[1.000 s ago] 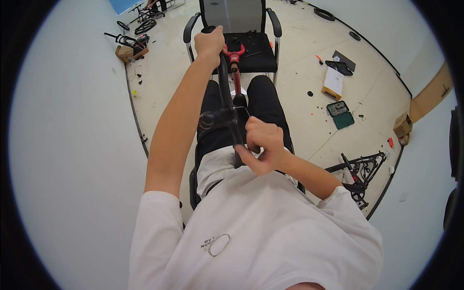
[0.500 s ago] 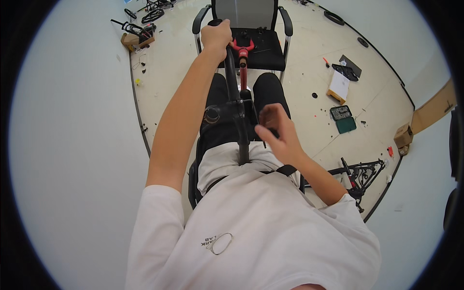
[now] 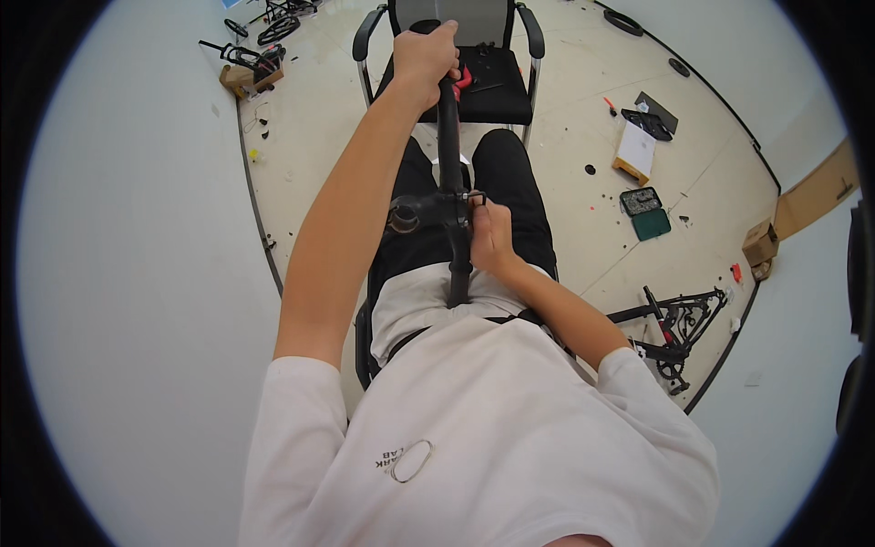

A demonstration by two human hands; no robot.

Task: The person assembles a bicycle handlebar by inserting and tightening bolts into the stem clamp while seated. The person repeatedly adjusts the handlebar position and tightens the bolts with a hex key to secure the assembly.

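The handlebar (image 3: 448,146) lies lengthwise over the person's lap, its near end by white cloth at the waist. The right hand (image 3: 492,239) has its fingers closed on a small hex key (image 3: 483,199) beside the stem (image 3: 424,211), which juts left. Farther out, the left hand's (image 3: 427,64) fingers wrap the bar's far end, before a black chair (image 3: 497,111).

Pale walls (image 3: 137,273) rose on 2 sides of a cream floor (image 3: 583,239) edged with dark trim (image 3: 756,147). A black chair (image 3: 506,110) with 2 armrests (image 3: 368,35) stood ahead.
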